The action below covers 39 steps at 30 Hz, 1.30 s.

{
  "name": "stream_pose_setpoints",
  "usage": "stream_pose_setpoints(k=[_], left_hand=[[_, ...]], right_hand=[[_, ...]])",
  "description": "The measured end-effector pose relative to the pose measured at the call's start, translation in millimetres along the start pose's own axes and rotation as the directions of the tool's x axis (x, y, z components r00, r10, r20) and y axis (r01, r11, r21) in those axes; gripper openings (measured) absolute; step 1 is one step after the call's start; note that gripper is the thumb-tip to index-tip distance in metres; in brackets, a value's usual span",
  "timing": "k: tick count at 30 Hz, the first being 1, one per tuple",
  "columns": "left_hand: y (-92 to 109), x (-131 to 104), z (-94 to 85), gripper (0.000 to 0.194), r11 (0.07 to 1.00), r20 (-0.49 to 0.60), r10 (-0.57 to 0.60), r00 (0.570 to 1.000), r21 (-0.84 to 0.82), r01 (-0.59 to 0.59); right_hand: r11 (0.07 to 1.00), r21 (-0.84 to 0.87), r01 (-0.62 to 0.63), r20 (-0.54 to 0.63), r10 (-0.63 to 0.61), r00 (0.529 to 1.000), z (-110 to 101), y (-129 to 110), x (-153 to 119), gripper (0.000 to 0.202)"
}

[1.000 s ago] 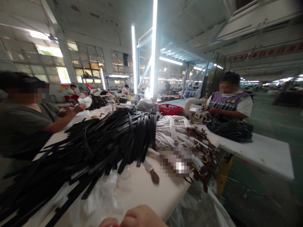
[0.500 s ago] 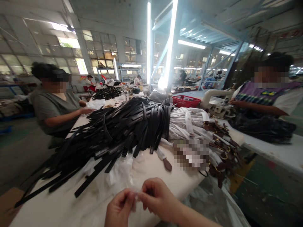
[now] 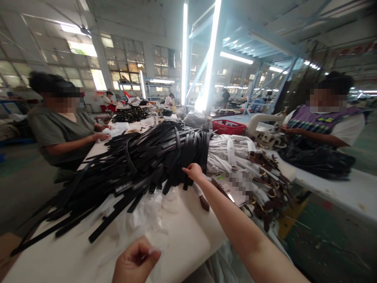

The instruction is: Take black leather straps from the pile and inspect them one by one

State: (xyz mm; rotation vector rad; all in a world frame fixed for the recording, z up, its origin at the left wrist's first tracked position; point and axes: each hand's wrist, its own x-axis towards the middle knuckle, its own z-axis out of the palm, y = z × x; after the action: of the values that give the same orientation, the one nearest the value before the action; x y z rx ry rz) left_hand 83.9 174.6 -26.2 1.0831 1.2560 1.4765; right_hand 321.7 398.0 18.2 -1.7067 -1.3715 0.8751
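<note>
Table [image 3: 182,239]: a white top that fills the lower left and centre of the frame; the other things lie on it.
Black straps [image 3: 132,165]: a big pile in the middle of the frame; the long axis runs from the lower left up to the centre right, and the loose ends fan out toward the lower left.
White straps [image 3: 232,153]: a smaller bundle just beside the black one on the right, with brown ends pointing to the lower right.
Right hand [image 3: 193,171]: stretched forward to the centre; the fingers touch the right end of the black pile at its lower edge. I cannot tell if they are closed on a strap.
Left hand [image 3: 134,261]: at the bottom centre, curled into a loose fist; it seems to pinch something small and pale, but the view is poor.
Change: half a second ago both hands were together at the bottom edge; now the right one has gone out to the pile.
</note>
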Motion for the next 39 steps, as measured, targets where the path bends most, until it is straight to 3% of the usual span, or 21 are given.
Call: stream_pose_setpoints(k=[2, 4, 9, 11, 14, 16, 18, 32, 39], left_hand=[[9, -5, 0.8, 0.049, 0.999, -0.003, -0.028, 1.0, 0.031, 0.028], [17, -9, 0.8, 0.037, 0.997, 0.001, -0.049, 0.999, 0.066, 0.049], [24, -12, -1.7, 0.019, 0.988, 0.011, -0.101, 0.995, 0.117, 0.099], [24, -12, -2.9, 0.02, 0.984, 0.075, -0.129, 0.989, 0.135, 0.118], [25, -13, -3.4, 0.023, 0.984, 0.124, -0.129, 0.984, 0.136, 0.112], [27, -16, -2.7, 0.021, 0.987, 0.085, -0.116, 0.99, 0.119, 0.106], [29, -19, -1.7, 0.019, 0.987, 0.055, -0.115, 0.992, 0.12, 0.108], [33, -22, -0.9, 0.017, 0.969, 0.113, -0.127, 0.985, 0.227, 0.099], [32, -19, -2.3, 0.014, 0.958, 0.11, -0.152, 0.982, 0.26, 0.119]], right_hand=[[0.998, 0.063, 0.0, 0.095, -0.006, 0.995, -1, -3, -1, 0.033], [0.986, 0.167, 0.01, 0.228, -0.049, 0.972, 0, -6, -20, 0.043], [0.895, 0.446, 0.026, 0.507, -0.277, 0.816, 7, -10, -130, 0.063], [0.855, 0.512, 0.082, 0.522, -0.385, 0.761, 8, -12, -176, 0.058], [0.729, 0.512, 0.455, 0.349, -0.66, 0.665, 2, -19, -214, 0.027], [0.672, 0.452, 0.587, 0.309, -0.735, 0.603, -4, -23, -219, 0.017], [0.664, 0.409, 0.626, 0.325, -0.747, 0.58, -9, -26, -216, 0.016], [0.698, 0.306, 0.647, 0.376, -0.713, 0.592, -15, -23, -206, 0.022], [0.667, 0.308, 0.679, 0.379, -0.74, 0.555, -15, -24, -205, 0.017]])
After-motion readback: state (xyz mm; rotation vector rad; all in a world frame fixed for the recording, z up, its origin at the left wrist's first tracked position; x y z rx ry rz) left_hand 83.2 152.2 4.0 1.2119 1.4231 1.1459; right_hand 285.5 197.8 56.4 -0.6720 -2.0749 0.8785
